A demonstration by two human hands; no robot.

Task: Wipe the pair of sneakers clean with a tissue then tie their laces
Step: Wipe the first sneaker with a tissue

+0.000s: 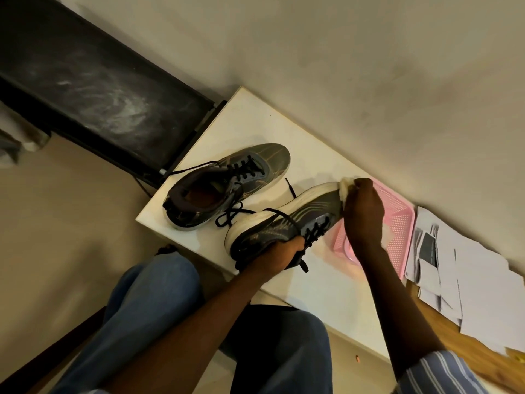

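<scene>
Your right hand (362,214) has its fingers (365,184) curled around a crumpled white tissue (347,186), pressing it against the toe of a grey sneaker (287,220). Your left hand (279,255) grasps that same sneaker at its heel and collar, fingers wrapped around the opening, so the shoe is tipped on its side above the surface (321,282) with its thick white sole facing away from you. Its black laces (314,231) are untied; one loose end dangles below your left hand, and another trails across the white surface.

The second sneaker (227,184) sits upright on the surface, just beyond and to the left of the one you hold, close to the surface's left edge. Its opening faces you, its toe points away to the right, and its black laces lie loose, one strand trailing over the edge.

Behind your right hand, a pink perforated plastic basket (397,217) lies on the surface near the wall. To its right is a spread of white papers (466,274), some overlapping a wooden area at the far right.

At the bottom, your knees in blue jeans (147,308) are visible, and a striped sleeve (443,373) covers your right forearm near the elbow. A dark bench-like piece of furniture (99,89) stands at upper left.
</scene>
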